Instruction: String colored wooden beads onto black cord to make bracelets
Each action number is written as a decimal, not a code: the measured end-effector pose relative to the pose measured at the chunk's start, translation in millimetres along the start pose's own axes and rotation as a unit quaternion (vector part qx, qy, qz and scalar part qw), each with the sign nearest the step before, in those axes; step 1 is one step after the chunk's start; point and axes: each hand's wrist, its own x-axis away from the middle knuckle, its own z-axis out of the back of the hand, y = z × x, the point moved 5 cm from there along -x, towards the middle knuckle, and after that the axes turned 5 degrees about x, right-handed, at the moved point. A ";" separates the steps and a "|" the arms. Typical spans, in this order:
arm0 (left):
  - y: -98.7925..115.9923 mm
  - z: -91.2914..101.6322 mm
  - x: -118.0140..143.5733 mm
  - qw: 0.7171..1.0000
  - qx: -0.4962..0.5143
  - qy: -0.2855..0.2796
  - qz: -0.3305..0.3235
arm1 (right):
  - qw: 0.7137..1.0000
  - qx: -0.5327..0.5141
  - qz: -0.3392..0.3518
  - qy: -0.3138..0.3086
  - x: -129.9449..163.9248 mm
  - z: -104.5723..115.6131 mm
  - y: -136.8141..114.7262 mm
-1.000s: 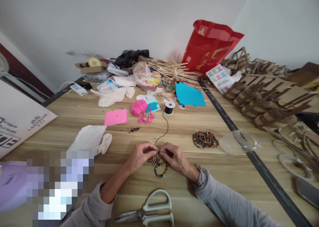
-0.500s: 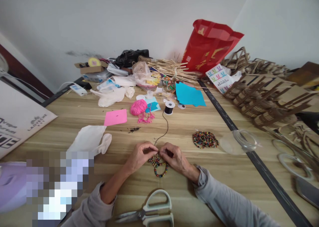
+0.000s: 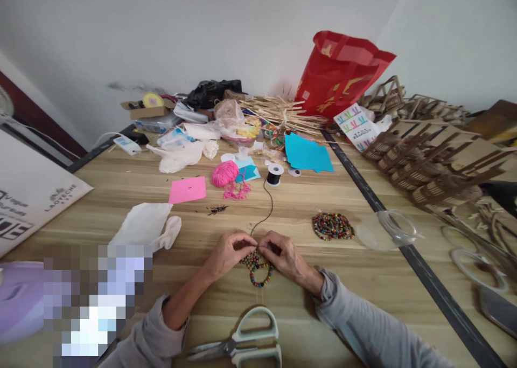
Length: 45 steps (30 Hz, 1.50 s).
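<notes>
My left hand and my right hand meet fingertip to fingertip over a string of small multicoloured beads lying on the wooden table. Both pinch the beaded piece where a black cord joins it. The cord runs away from me to a black spool. A loop of the beads hangs out below my fingers. A loose heap of the same coloured beads lies to the right of my right hand.
Scissors with pale handles lie at the near edge. A clear plastic lid, pink yarn, pink paper, blue paper, white cloth, a red bag and wooden frames crowd the far and right sides.
</notes>
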 end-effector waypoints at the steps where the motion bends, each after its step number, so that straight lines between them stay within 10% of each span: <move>1: -0.9 -0.5 0.0 1.000 0.002 -0.003 0.002 | 1.000 -0.002 0.000 0.000 0.1 0.1 -0.1; 45: 8.6 5.5 -0.9 0.999 -0.010 0.031 -0.032 | 0.999 -0.015 0.023 0.042 -2.7 7.8 -4.5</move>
